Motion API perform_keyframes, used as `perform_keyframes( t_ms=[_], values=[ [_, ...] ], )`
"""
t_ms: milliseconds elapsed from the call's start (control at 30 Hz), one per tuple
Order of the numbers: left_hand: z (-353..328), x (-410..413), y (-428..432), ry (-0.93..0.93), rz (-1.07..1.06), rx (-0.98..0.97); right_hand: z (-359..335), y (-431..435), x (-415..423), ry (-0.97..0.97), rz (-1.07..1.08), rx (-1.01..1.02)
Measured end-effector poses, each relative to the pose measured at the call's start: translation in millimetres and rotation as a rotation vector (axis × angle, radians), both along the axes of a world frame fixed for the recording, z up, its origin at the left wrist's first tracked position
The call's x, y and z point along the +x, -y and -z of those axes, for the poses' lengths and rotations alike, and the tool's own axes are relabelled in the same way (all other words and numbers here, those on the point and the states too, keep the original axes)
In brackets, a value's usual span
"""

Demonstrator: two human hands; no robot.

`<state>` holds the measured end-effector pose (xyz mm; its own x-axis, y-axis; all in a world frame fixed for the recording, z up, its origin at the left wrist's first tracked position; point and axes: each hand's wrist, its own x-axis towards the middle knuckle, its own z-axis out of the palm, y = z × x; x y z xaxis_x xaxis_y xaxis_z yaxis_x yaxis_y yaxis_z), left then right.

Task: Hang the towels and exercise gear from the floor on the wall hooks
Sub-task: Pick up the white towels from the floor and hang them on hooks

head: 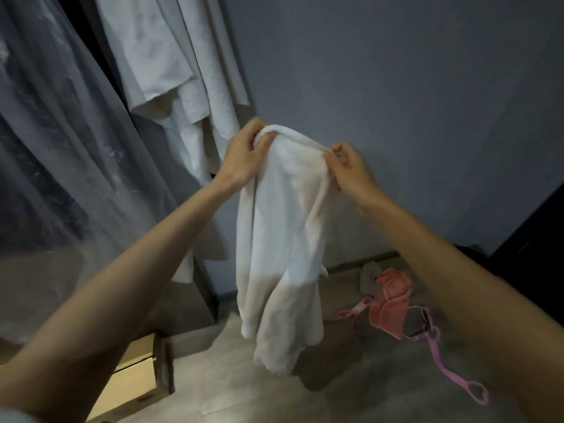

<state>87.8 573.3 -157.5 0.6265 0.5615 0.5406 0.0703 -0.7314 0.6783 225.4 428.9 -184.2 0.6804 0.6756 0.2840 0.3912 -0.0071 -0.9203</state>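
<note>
A: Hands?
B: Left hand [244,151] and right hand [351,169] raised, each pinching the top edge of the white towel [283,239]. It hangs free between them, in front of the wall [396,87].
A: Floor [244,392]?
B: Pink towel [390,303] crumpled near the wall, strap [439,361] touching it. Box [134,380] lower left. White cloths [171,56] hanging upper left.
</note>
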Motion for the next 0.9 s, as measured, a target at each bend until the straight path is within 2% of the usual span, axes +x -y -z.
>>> perform_keyframes(
  t_ms=[133,333,400,500,600,733,800,900],
  values=[
    [-23,-5,-15,-0.034,-0.035,0.055,-52,-11,5,-0.119,-0.004,0.110],
    [-92,1,-26,0.000,-0.115,0.198,-114,-31,17,-0.078,-0.038,0.234],
    [-115,7,-29,0.008,-0.131,0.242,-133,-35,25,-0.030,-0.017,0.266],
    [-145,13,-30,0.051,-0.147,0.275,-160,-38,36,0.147,0.008,0.267],
    [-170,21,-37,0.076,-0.170,0.222,-187,-45,49,0.315,0.022,0.243],
    [-217,31,-46,0.023,-0.174,0.009,-228,-67,64,0.287,-0.008,0.347],
    [-243,39,-49,-0.019,-0.127,0.031,-252,-81,73,0.265,0.003,0.412],
    [-276,56,-59,0.039,-0.107,0.092,-287,-97,91,0.312,0.019,0.447]
  ],
)
